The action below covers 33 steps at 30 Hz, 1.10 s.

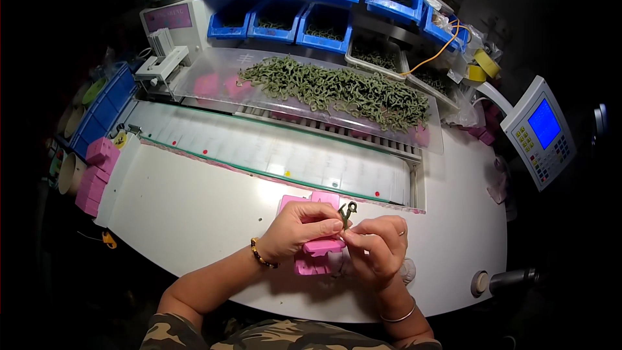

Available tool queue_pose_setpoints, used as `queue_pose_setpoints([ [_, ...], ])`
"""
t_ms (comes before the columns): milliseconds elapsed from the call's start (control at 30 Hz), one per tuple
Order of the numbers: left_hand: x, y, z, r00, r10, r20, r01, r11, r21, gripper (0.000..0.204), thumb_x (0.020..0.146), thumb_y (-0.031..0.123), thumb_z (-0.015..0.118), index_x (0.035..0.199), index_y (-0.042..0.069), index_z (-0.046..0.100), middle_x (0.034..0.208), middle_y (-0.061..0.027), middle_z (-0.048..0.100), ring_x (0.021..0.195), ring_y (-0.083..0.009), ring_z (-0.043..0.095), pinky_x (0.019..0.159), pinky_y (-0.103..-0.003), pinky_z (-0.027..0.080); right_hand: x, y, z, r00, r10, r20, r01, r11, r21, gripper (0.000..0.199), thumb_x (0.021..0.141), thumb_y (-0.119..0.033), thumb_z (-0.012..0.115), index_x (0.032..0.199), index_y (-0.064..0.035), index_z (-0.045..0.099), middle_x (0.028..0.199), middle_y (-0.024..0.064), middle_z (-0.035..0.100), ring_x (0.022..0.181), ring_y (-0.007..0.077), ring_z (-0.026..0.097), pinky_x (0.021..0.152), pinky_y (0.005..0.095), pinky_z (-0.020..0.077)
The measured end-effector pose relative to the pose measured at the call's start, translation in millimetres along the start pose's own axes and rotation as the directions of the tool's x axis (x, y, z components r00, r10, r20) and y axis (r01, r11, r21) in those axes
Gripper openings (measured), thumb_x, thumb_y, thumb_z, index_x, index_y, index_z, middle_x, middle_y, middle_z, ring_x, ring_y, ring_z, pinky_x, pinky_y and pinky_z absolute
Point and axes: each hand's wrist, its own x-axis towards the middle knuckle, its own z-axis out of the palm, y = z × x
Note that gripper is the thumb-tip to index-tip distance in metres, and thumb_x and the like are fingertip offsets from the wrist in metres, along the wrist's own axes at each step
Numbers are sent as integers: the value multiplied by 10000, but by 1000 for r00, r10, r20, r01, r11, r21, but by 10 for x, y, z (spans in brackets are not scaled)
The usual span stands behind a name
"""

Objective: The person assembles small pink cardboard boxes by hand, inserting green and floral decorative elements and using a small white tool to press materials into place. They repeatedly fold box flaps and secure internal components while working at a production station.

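Between my two hands stands a small dark green piece with a curled loop at its top (350, 208). My left hand (299, 228) pinches it between thumb and fingers from the left. My right hand (379, 246) has its fingertips closed at the lower end of the same piece. Just under the hands lie pink blocks (313, 266), partly covered by my fingers. A heap of similar green pieces (337, 91) is spread on a clear sheet (188, 71) farther back.
A white conveyor belt (259, 149) with green edges crosses the table (194, 201). Blue bins (324, 29) stand in rows behind. Pink blocks (94, 181) are stacked at left. A control panel with a blue screen (543, 129) stands at right, a dark cylinder (512, 280) near the right edge.
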Motion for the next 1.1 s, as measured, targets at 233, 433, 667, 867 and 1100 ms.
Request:
queue_pose_setpoints([
  [233, -14, 20, 75, 992, 55, -115, -48, 997, 61, 37, 886, 18, 659, 886, -6, 688, 854, -51, 677, 776, -100, 625, 725, -242, 507, 12, 13, 20, 945, 295, 140, -323, 906, 272, 174, 697, 31, 754, 819, -52, 662, 813, 54, 642, 723, 217, 581, 681, 325, 445],
  [433, 46, -60, -1, 762, 630, 146, -514, 453, 728, 133, 764, -23, 711, 884, 29, 685, 778, -73, 662, 682, -169, 634, 637, -270, 492, 50, 86, -73, 746, 538, 392, -665, 634, 394, 125, 774, 15, 760, 831, -1, 649, 820, 46, 648, 730, 106, 580, 647, 246, 467],
  [667, 86, 14, -27, 671, 722, 169, -516, 291, 806, 127, 747, 43, 736, 859, 49, 675, 717, -58, 608, 613, -210, 599, 559, -305, 469, -10, 251, -211, 435, 587, 682, -898, 232, 374, 179, 807, -28, 746, 944, -16, 633, 906, 26, 658, 763, 76, 573, 666, 231, 459],
  [867, 37, -19, 15, 895, 440, -79, -327, 764, 556, 64, 812, 30, 701, 863, 15, 665, 733, -18, 626, 655, -65, 589, 600, -213, 481, 69, 195, -152, 613, 636, 468, -789, 509, 343, 263, 842, -14, 706, 1101, -22, 661, 1046, 57, 654, 845, 93, 592, 698, 233, 478],
  [1100, 7, 44, -30, 993, -56, -100, 74, 980, 183, 72, 888, 49, 671, 861, 10, 617, 790, 42, 582, 696, -18, 525, 618, -192, 440, 102, 54, -124, 576, 665, 475, -793, 315, 521, 229, 919, 36, 617, 1145, 13, 654, 1053, 73, 651, 952, 104, 623, 769, 228, 509],
])
